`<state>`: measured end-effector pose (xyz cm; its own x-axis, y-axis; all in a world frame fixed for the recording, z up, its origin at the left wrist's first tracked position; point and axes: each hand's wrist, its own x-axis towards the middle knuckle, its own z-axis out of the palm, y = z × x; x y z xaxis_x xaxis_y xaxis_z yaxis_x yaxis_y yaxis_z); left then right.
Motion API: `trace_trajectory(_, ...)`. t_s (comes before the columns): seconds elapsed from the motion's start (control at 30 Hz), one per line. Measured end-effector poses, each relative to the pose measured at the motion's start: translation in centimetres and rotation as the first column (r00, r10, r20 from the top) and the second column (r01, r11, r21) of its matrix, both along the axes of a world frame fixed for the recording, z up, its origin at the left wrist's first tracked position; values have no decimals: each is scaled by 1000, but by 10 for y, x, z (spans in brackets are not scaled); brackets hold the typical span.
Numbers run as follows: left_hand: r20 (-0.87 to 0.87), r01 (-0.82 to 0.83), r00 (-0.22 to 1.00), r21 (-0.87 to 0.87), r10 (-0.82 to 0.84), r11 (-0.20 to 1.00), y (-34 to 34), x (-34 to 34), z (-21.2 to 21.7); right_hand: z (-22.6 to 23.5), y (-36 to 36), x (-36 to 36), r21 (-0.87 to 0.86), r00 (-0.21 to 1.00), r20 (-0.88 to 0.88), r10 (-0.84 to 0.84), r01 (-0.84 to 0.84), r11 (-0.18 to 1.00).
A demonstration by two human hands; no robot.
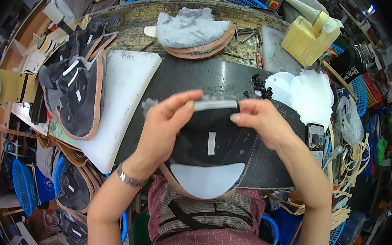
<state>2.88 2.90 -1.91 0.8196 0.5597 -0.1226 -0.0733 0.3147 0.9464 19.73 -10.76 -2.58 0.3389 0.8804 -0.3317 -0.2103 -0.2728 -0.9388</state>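
Hands raised over dark worktop (pixel 200 78): left hand (pixel 163 129) and right hand (pixel 261 121), fingers curled, both pinch the top edge of a black shoe upper (pixel 212 145), held above the lap, forearms angled inward.

Both bare forearms are reaching up from below; the left hand (pixel 166 120) and right hand (pixel 263 121) are pinching, fingertips nearly meeting.

Single head-worn fisheye view, looking steeply down, close over the bench (pixel 237 79). Forearms enter from 6 o'clock; far bench edge at 12. Straight edges bow toward the rim.
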Motion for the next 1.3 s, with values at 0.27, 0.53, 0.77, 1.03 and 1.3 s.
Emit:
trace_trajectory(0.27, 105, 66, 982, 579, -155, 813, -5, -39, 5, 11, -29, -37, 184, 848, -511, -139, 265, 946)
trace_trajectory(0.53, 84, 67, 982, 678, -168, 732, -16, -47, 20, 11, -37, -49, 283, 863, -505, -18, 185, 941)
trace_trajectory(0.77, -16, 312, 929, 567, -369, 762, -4, -53, 24, 35, -35, -45, 188, 966, 0, 259, -254, 949)
trace_trajectory(1.03, -178, 210, 972, 352, -155, 912, -12, -43, -26, -19, -14, -44, 66, 990, -115, -78, 86, 994)
trace_trajectory(1.3, -438, 189, 886, 640, 151, 745, -2, -19, -36, -5, -18, -50, -54, 204, 975, 89, -172, 984)
